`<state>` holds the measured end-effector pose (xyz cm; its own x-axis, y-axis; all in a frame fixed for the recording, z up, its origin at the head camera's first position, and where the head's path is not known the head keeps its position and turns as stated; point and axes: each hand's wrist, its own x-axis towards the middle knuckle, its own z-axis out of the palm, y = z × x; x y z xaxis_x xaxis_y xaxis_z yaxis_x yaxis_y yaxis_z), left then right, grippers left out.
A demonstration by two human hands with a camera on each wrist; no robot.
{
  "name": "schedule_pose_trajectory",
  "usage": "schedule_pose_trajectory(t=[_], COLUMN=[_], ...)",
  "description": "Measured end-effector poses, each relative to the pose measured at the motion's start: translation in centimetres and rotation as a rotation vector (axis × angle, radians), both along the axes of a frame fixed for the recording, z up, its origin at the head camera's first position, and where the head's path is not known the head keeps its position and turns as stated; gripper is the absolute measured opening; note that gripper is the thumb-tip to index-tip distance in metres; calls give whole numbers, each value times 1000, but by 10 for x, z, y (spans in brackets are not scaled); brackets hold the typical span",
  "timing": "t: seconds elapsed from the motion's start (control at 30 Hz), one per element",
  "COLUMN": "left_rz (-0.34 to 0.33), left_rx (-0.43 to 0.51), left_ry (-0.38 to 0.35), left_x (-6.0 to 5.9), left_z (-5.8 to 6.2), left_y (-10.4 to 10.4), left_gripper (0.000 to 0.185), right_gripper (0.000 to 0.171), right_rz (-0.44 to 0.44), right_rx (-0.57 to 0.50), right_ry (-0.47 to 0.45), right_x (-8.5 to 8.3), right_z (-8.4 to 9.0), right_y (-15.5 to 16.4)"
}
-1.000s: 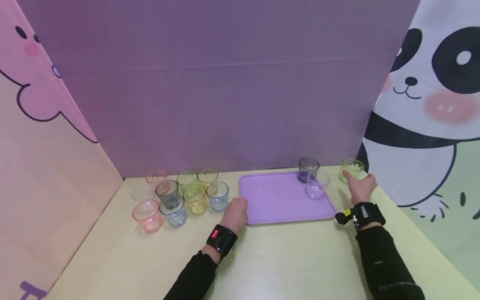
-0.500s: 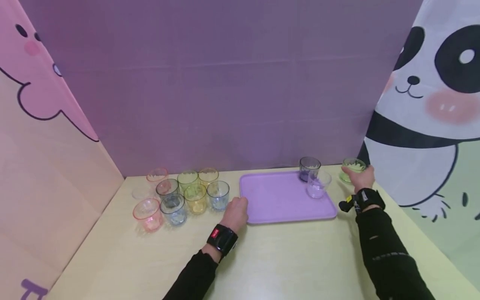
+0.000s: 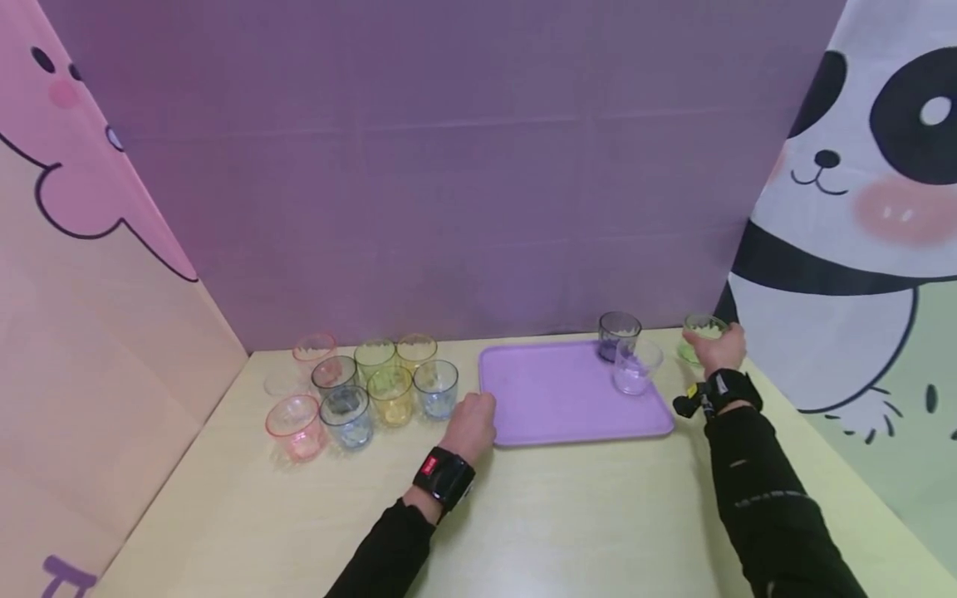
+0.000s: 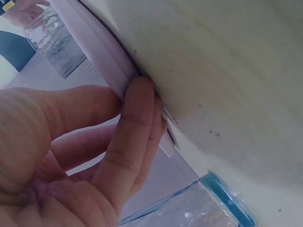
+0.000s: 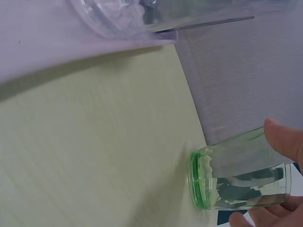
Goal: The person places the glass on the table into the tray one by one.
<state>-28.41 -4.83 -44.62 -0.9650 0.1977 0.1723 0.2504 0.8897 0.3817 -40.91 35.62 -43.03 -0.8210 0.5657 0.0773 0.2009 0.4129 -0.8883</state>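
Note:
A purple tray (image 3: 553,415) lies on the pale yellow table. My left hand (image 3: 478,411) pinches the tray's near left corner; in the left wrist view the fingers (image 4: 135,123) curl over the tray rim (image 4: 106,59). On the tray's far right stand a dark purple glass (image 3: 618,333) and a clear glass (image 3: 635,366). A green glass (image 3: 701,326) stands upright on the table just right of the tray, by the back wall. My right hand (image 3: 710,340) grips it: the thumb (image 5: 284,139) lies on one side of the green glass (image 5: 236,182), and fingers curl on the other.
Several coloured glasses (image 3: 366,386) cluster on the table left of the tray, the blue one (image 3: 436,388) closest to my left hand. Cloth walls close the back and both sides. The panda cloth (image 3: 837,249) hangs right behind the green glass.
My right hand reached farther back and closed round the green glass. The left hand stayed on the tray corner, and the glasses did not move.

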Motion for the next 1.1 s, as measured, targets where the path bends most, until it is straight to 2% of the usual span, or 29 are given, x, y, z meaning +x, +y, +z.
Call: schedule_pose_trajectory(t=[0.23,0.53,0.63,0.77,0.93,1.1], left_rz=[-6,-2,3,4,6,8], left_rx=[-8,-4,-3,-4,-12,-20], left_ry=[30,24,3,-15,-3,-12], left_x=[2,2,1,1,1,0], left_z=[-1,-1,-1,-1,0,0], left_y=[-1,-1,0,1,1,2], left_gripper=[9,10,9,9,11,11], right_gripper=[89,99,101,95,85,87], right_rz=[-17,-20,-20,-2,28,49], right_rx=[25,-92,-169,-262,-253,-222], right_ry=[-14,21,32,60,81,60], right_x=[0,5,8,17,29,36], right_z=[-3,-3,0,6,5,3], right_y=[2,5,3,-3,-8,-7])
